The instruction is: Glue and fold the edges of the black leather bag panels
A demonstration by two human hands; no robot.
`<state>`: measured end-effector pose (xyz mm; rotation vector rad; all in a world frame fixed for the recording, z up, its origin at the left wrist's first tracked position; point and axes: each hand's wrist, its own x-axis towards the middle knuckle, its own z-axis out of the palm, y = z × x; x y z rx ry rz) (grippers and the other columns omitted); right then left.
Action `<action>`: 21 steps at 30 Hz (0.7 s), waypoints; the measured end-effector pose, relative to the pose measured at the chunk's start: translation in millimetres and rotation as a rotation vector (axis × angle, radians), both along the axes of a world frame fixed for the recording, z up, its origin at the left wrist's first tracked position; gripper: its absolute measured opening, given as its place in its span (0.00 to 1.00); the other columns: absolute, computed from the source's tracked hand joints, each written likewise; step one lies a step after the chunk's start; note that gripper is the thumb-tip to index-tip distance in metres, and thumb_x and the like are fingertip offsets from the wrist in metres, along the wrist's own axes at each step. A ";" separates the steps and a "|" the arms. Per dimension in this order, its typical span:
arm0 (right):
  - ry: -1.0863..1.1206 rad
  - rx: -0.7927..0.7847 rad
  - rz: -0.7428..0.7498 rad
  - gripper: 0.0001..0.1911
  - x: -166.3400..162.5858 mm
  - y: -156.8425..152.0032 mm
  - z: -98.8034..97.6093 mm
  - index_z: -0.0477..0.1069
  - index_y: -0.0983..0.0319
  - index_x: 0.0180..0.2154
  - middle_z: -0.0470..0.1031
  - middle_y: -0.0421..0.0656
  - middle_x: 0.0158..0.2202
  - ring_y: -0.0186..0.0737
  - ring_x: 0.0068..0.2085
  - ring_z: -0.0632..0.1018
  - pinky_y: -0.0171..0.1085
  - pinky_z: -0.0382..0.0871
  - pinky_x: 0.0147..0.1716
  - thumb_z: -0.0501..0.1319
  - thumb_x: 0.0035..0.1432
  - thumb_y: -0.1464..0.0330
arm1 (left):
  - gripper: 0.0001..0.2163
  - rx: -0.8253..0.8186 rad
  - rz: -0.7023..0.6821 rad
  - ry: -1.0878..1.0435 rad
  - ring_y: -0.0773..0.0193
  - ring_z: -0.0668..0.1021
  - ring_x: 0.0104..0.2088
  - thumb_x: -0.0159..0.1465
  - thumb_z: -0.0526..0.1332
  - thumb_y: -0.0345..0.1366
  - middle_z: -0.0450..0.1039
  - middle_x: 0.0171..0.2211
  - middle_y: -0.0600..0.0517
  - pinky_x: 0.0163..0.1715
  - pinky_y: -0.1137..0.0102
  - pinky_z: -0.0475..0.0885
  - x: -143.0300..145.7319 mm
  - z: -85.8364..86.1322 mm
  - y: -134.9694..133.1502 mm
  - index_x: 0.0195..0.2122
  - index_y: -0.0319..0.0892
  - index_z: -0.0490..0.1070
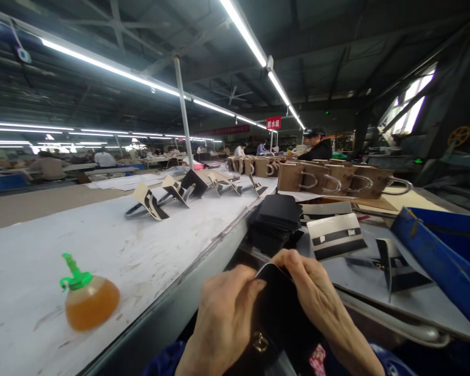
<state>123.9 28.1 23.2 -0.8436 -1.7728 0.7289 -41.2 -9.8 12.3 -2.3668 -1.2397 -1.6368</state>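
Both my hands grip a black leather piece [276,308] with a gold metal clasp low on it, close to my body at the bottom of the view. My left hand [223,313] is closed on its left edge, fingers curled over the top. My right hand [317,297] pinches the curved upper edge from the right. Just beyond my hands lies a stack of black flat pieces [276,216]. Right of that stack rests a white card with black stripes [337,235].
A long white belt table [102,245] runs away on the left, carrying an amber bottle with a green nozzle [88,297] and several folded black-and-white pieces [151,201]. Brown bags with handles [332,180] stand in a row ahead. A blue bin [442,250] sits right. Other workers sit far off.
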 end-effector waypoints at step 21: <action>-0.373 0.617 -0.306 0.24 -44.5 2.8 -19.9 0.70 0.60 0.31 0.73 0.37 0.25 0.32 0.24 0.73 0.34 0.57 0.23 0.46 0.74 0.56 | 0.06 0.185 0.411 0.110 0.70 0.77 0.20 0.70 0.58 0.37 0.77 0.24 0.60 0.25 0.77 0.68 -39.9 -0.9 7.1 0.36 0.46 0.72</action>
